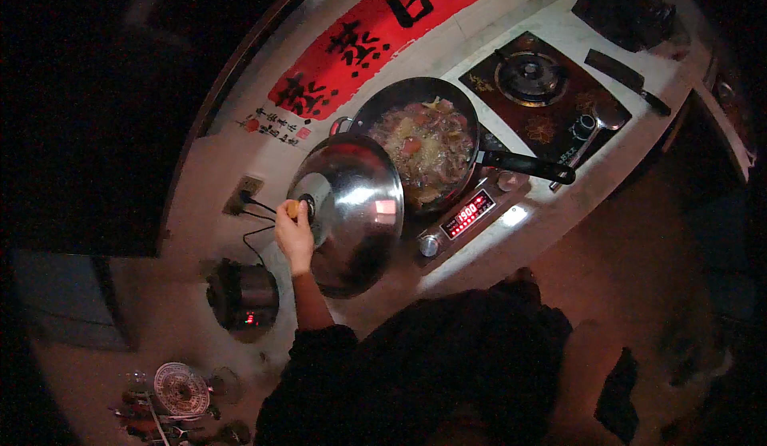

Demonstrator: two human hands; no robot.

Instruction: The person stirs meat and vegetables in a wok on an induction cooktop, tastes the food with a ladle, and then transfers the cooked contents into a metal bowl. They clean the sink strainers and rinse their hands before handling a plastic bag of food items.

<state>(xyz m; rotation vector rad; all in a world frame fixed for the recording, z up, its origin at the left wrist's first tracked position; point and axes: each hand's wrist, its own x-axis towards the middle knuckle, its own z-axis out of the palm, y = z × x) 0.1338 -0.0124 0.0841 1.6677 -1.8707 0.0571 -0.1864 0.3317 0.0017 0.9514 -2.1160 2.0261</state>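
My left hand (pixel 295 235) grips the knob of a domed metal pan lid (pixel 365 230). The lid is tilted, its shiny outside towards me, at the left side of a dark wok (pixel 467 95). Inside the wok, a stew of meat and vegetables (pixel 422 146) bubbles in liquid. The wok stands on an electric cooktop (pixel 440 230) with a lit red display, and its black handle points right. My right hand is out of view; my dark sleeve and clothing fill the lower middle.
Right of the wok is a gas hob (pixel 530 101) with a metal ladle (pixel 584 146) lying across its near corner. A cleaver (pixel 620 74) and a black plastic bag (pixel 623 12) lie beyond. An electric cooker (pixel 242 299) stands left, below a wall socket (pixel 244 194) with cords.
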